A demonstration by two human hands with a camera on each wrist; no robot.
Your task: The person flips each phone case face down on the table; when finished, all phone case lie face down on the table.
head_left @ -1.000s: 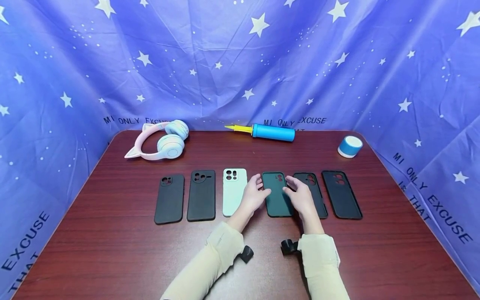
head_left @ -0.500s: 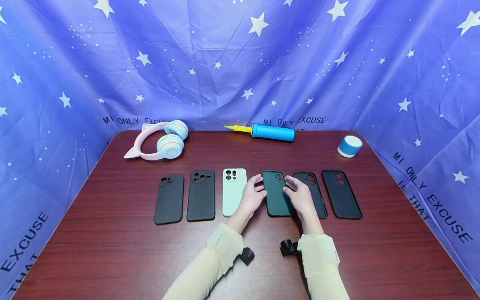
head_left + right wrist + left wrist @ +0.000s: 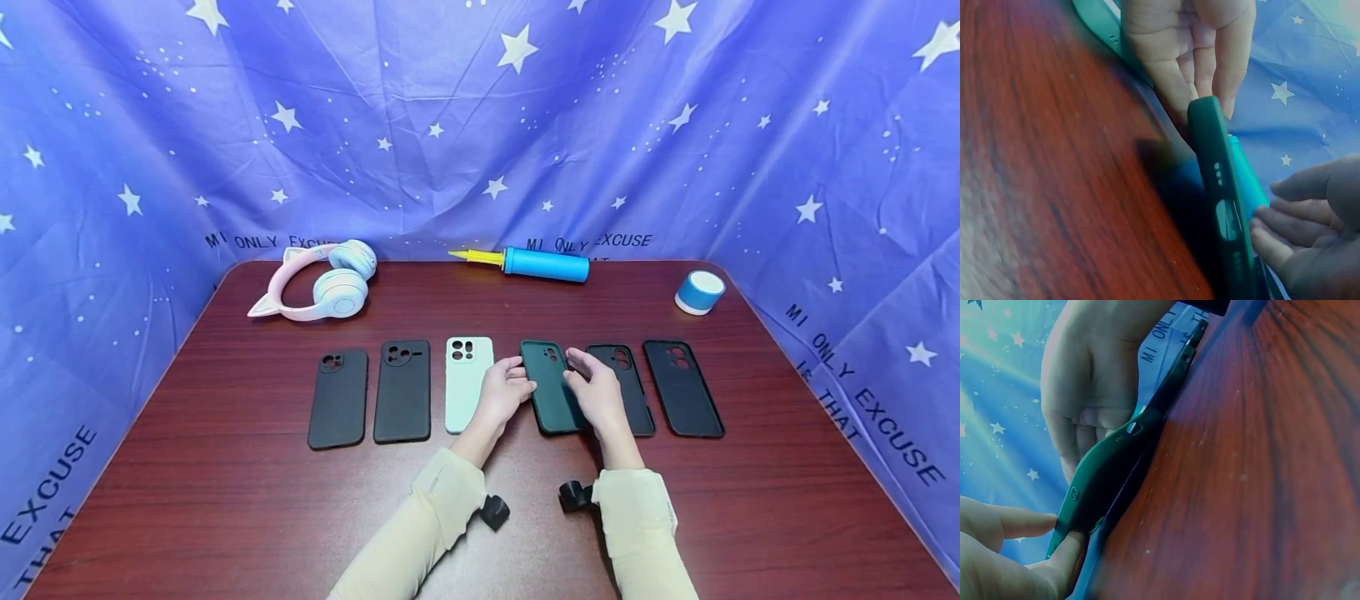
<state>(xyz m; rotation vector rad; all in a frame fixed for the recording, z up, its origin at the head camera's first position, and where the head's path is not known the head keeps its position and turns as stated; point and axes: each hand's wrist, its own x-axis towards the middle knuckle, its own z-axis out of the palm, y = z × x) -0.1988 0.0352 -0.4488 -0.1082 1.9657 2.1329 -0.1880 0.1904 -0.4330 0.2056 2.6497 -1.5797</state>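
Green case [image 3: 550, 396] is sitting tilted between the hands, left side up off the bench [image 3: 300, 517]. Long axis is running near to far, far end leaning left. Left hand [image 3: 501, 398] is nearer: its fingers are pinching the left edge, so the case is lying right of them. Right hand [image 3: 598, 398] is hanging just beside the right edge, fingers loosely bent, gripping nothing; can't tell if they're touching. Count: one green case, one pale case [image 3: 465, 387], four black cases [image 3: 337, 404] are making one row. Far side is carrying one headset [image 3: 341, 293], one pump [image 3: 547, 264], one blue cylinder [image 3: 695, 300].
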